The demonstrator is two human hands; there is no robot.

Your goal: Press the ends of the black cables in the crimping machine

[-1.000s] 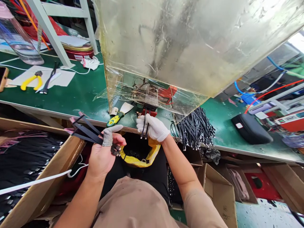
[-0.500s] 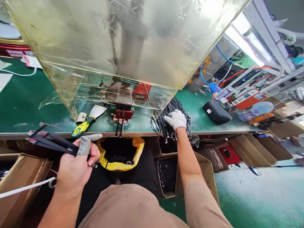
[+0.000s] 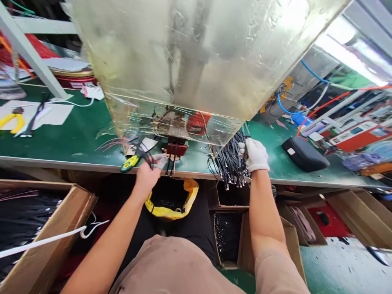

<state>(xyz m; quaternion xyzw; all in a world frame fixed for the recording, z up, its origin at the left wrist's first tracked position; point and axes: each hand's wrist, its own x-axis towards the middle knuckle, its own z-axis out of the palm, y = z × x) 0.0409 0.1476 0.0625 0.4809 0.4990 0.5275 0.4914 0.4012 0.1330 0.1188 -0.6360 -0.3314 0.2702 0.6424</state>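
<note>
- The left hand (image 3: pixel 148 175) has come forward from over the yellow bag (image 3: pixel 191 190) to the bench edge, closed on a bunch of black flat cables (image 3: pixel 143 150) with pink wire ends.
- That puts it just beside the red block (image 3: pixel 177 149), where two black strips (image 3: pixel 169 164) hang down.
- The gloved right hand (image 3: pixel 256 155) has slid to the right edge of the black cable pile (image 3: pixel 231 163), fingers curled; I can't tell whether they grip a cable.
- So the hands now work apart, one at the block, one at the pile.
</note>
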